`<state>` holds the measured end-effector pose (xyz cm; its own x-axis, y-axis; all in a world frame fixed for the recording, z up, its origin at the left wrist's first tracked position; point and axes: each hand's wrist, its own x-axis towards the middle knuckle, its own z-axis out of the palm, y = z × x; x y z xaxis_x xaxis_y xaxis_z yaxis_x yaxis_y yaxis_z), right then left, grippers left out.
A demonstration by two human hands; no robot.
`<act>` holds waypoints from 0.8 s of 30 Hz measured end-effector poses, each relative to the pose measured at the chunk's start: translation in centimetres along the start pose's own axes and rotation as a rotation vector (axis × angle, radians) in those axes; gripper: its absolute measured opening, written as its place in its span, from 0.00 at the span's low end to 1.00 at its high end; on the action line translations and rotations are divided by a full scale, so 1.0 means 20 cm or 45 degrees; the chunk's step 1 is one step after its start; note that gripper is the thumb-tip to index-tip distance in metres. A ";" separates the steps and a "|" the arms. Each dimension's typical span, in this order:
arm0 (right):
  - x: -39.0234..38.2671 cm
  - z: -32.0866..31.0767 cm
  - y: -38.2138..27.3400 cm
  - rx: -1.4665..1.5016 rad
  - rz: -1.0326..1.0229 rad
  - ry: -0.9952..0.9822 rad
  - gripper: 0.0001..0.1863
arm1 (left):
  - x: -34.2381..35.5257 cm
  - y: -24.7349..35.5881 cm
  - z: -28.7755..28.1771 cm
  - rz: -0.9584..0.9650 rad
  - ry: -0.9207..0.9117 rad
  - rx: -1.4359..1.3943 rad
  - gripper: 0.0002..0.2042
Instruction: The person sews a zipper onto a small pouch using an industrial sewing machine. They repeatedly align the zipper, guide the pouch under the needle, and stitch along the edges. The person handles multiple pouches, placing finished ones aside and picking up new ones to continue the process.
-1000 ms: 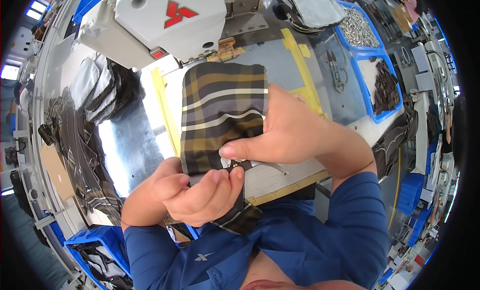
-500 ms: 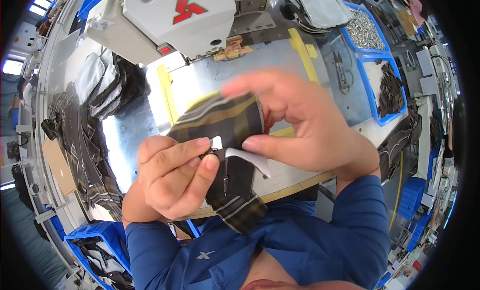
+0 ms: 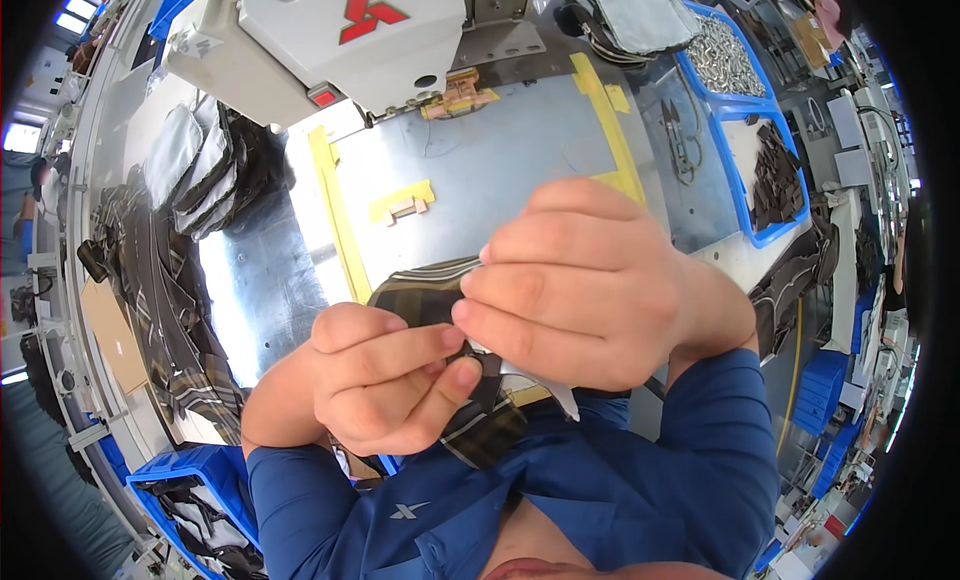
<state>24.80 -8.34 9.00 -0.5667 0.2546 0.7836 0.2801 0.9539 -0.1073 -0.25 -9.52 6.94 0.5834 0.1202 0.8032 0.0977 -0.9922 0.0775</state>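
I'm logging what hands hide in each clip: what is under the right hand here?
Plaid cloth shows just left of the right hand, and a white strip sticks out below it. What the hand itself covers, including whatever it may grip, cannot be seen.

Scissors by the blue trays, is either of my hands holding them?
No, the scissors lie apart from the left hand and the right hand, which are both at the plaid cloth.

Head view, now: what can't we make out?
Head view: middle of the plaid cloth, hidden by the left hand and right hand.
Head view: outline of the dark piece between them, mostly covered by fingers.
Head view: top of the white machine, cut off by the upper edge.
Head view: individual metal pieces, too small.
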 end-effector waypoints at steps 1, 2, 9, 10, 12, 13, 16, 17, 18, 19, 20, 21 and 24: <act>0.00 0.00 0.00 0.005 -0.014 -0.009 0.11 | 0.00 0.00 0.01 0.017 0.049 -0.005 0.12; -0.01 -0.01 0.01 0.010 -0.028 -0.018 0.12 | 0.00 0.00 0.01 0.023 0.036 -0.023 0.12; 0.03 -0.06 0.01 0.334 0.209 -0.082 0.14 | 0.04 -0.03 -0.07 -0.110 -0.121 -0.109 0.10; 0.04 -0.07 0.02 0.393 0.241 -0.109 0.15 | 0.04 -0.04 -0.07 -0.124 -0.102 -0.112 0.10; 0.04 -0.09 0.03 0.465 0.282 -0.176 0.16 | 0.03 -0.05 -0.05 -0.141 -0.031 -0.100 0.09; 0.04 -0.09 0.04 0.434 0.281 -0.177 0.17 | 0.02 -0.05 -0.04 -0.149 0.003 -0.094 0.09; 0.03 -0.04 0.01 0.275 0.265 -0.108 0.17 | 0.02 -0.06 -0.03 -0.151 0.021 -0.073 0.09; 0.01 -0.02 0.01 0.218 0.258 -0.076 0.16 | 0.03 -0.07 -0.04 -0.136 0.003 -0.047 0.09; 0.00 0.00 0.01 0.181 0.250 -0.049 0.13 | 0.04 -0.09 -0.04 -0.121 -0.014 -0.022 0.10; 0.00 0.00 0.01 0.160 0.243 -0.039 0.12 | 0.05 -0.10 -0.05 -0.109 -0.031 -0.001 0.11; -0.01 0.00 0.01 0.138 0.235 -0.027 0.10 | 0.06 -0.09 -0.07 -0.206 0.043 -0.016 0.12; 0.00 -0.02 0.01 0.131 0.224 -0.031 0.09 | 0.07 -0.08 -0.09 -0.302 0.118 -0.031 0.15; 0.01 -0.05 0.01 0.119 0.144 -0.036 0.09 | 0.09 -0.08 -0.20 -0.700 0.111 -0.224 0.22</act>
<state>25.49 -8.17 9.64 -0.5576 0.3646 0.7458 0.2708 0.9291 -0.2517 -2.51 -7.93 10.57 0.4160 0.6234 0.6621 0.2275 -0.7763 0.5879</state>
